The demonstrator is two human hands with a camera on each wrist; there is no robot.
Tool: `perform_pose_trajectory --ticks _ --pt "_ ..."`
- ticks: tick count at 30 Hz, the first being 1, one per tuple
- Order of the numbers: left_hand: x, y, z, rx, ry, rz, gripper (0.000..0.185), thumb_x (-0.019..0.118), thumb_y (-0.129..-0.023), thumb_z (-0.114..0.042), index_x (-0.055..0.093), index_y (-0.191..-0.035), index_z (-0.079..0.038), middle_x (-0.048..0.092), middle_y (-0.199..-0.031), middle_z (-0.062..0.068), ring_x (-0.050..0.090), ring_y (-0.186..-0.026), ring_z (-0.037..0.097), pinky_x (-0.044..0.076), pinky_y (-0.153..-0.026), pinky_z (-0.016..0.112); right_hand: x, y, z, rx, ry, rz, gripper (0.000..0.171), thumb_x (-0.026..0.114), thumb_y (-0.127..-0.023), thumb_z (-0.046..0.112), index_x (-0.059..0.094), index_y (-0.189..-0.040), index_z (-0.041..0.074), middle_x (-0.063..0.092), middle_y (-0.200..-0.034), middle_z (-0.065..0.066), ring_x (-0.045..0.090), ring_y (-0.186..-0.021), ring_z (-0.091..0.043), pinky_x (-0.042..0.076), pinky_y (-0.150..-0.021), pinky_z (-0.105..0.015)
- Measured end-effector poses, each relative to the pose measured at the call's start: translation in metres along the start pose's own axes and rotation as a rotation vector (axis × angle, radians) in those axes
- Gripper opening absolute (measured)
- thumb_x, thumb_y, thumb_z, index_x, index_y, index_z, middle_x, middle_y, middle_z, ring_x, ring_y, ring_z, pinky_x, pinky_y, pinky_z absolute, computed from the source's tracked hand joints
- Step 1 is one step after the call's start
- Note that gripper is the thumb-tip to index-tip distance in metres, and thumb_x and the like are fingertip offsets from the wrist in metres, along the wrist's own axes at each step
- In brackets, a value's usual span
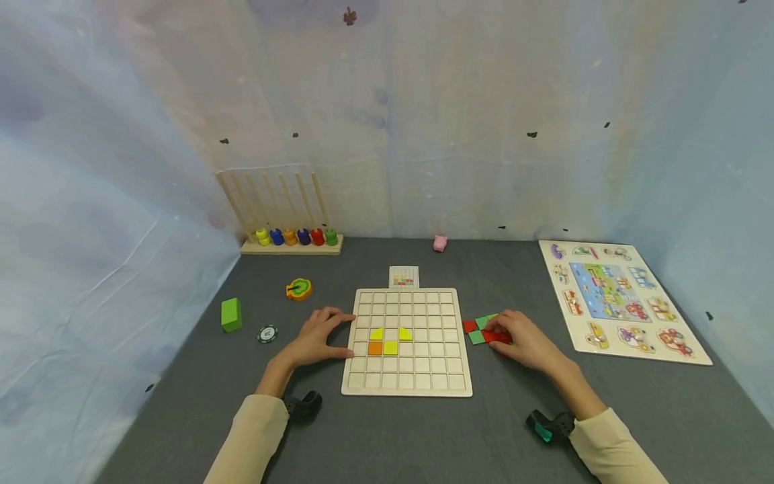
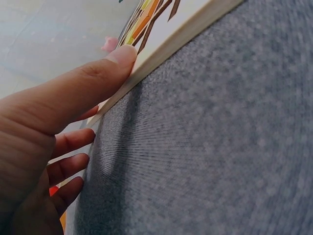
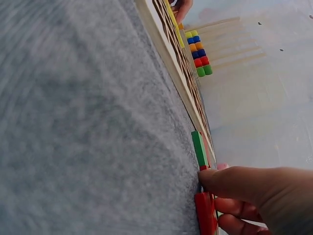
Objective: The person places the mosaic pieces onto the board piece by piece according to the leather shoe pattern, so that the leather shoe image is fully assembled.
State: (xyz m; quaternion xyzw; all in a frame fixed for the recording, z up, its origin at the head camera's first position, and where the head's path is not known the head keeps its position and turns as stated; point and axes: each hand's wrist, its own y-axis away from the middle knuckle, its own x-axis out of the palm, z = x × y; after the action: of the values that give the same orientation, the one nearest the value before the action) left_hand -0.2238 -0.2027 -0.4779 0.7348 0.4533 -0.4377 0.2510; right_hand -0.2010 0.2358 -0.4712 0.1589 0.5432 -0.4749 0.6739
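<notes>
A wooden grid board [image 1: 423, 385] lies on the grey table. Near its left side it carries an orange square tile [image 1: 375, 348], a yellow square tile [image 1: 390, 347] and two yellow rounded tiles [image 1: 405, 334]. My left hand [image 1: 314, 339] rests at the board's left edge, thumb and fingers spread; in the left wrist view the thumb [image 2: 98, 81] touches the rim. Right of the board is a cluster of red and green tiles [image 1: 477, 337]. There my right hand [image 1: 523, 339] pinches a red tile [image 1: 488, 337] between thumb and fingers, which partly hide it.
A small pattern card [image 1: 404, 276] lies behind the board. On the left are a green block [image 1: 231, 314], a poker chip [image 1: 267, 333], a tree-shaped toy [image 1: 299, 289] and a peg rack [image 1: 290, 249]. A pink pig [image 1: 440, 243] stands at the back, a picture puzzle [image 1: 617, 302] right.
</notes>
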Motion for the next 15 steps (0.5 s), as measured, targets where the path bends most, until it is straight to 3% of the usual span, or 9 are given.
perform_pose_trajectory --ticks 7,15 --pt "0.0006 -0.0008 0.0006 0.007 0.001 -0.001 0.074 0.075 -0.072 -0.051 0.05 -0.135 -0.02 0.043 -0.127 0.005 0.037 -0.112 0.025 0.031 -0.094 0.051 -0.0036 0.0018 -0.0008 -0.001 0.013 0.025 0.021 0.076 -0.077 0.015 0.064 -0.092 0.007 0.058 -0.091 -0.003 0.051 -0.085 -0.019 0.04 -0.08 -0.043" --pt "0.0004 -0.0009 0.0008 0.002 0.001 0.0 0.075 0.075 -0.072 -0.05 0.05 -0.135 -0.02 0.043 -0.128 0.006 0.036 -0.113 0.026 0.031 -0.095 0.052 -0.0074 0.0019 -0.0019 -0.041 0.025 0.051 0.023 0.076 -0.076 0.015 0.068 -0.096 0.007 0.061 -0.092 -0.003 0.052 -0.088 -0.022 0.04 -0.081 -0.044"
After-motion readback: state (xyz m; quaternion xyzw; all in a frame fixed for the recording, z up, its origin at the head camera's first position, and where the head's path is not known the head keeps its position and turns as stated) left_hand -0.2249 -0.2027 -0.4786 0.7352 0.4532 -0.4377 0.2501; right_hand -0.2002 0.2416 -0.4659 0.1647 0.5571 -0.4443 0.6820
